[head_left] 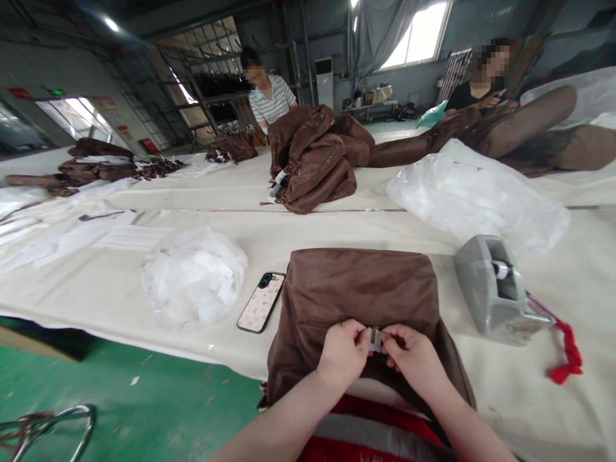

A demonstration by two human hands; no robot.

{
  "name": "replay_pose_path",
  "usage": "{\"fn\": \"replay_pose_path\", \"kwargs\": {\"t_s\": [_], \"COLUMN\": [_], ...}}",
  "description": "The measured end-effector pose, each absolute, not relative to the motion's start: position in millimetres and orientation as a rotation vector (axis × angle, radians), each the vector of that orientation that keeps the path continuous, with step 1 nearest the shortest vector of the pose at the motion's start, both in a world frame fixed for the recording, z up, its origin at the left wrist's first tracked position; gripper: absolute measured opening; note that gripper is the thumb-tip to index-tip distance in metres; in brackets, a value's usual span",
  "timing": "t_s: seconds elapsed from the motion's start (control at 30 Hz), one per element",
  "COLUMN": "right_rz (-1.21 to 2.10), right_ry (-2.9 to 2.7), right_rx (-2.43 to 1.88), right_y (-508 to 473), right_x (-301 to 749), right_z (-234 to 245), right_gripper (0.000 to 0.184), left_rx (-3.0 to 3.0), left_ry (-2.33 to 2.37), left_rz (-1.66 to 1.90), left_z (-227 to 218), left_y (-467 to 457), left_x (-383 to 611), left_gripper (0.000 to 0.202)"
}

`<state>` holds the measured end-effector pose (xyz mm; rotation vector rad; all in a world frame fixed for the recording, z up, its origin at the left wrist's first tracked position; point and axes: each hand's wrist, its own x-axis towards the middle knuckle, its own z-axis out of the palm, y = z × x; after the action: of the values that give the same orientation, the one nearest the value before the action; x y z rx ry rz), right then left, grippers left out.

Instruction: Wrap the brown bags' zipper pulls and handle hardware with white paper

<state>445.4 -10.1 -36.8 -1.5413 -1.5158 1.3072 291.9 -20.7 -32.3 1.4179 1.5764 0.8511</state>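
Note:
A folded brown leather garment (359,289) lies on the cream table (298,237) in front of me, its near edge hanging over the table's front. My left hand (342,353) and my right hand (414,356) meet at its near edge, both pinched on a small brass zipper pull (374,333) with a bit of white paper or tape around it. Fingers of both hands are closed.
A phone (261,301) lies face down left of the garment, beside a clear bag of white slips (195,276). A grey tape dispenser (495,295) and red cloth (568,353) sit right. A heap of brown garments (312,160) and plastic bags (471,192) lie farther back. Two people work across the table.

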Motion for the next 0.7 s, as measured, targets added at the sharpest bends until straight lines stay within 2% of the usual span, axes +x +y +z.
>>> {"fn": "replay_pose_path", "kwargs": {"t_s": [0.43,0.57,0.7], "right_rz": [1.391,1.452,1.492], "right_ry": [-1.372,-1.268,-1.227], "right_rx": [-1.483,-1.408,-1.346], "right_y": [-2,-6,2], "right_x": [433,431,430], "right_z": [-44,-40,-41], "right_gripper": [0.029,0.039,0.043], "left_rx": [1.507,1.62,1.612], "left_ry": [1.54,1.501,1.424], "left_rz": [0.979,0.936,0.845], "left_z": [-31,-24,-35], "left_y": [-21,-24,-10], "left_x": [299,297,286], "left_gripper": [0.016,0.02,0.018]}}
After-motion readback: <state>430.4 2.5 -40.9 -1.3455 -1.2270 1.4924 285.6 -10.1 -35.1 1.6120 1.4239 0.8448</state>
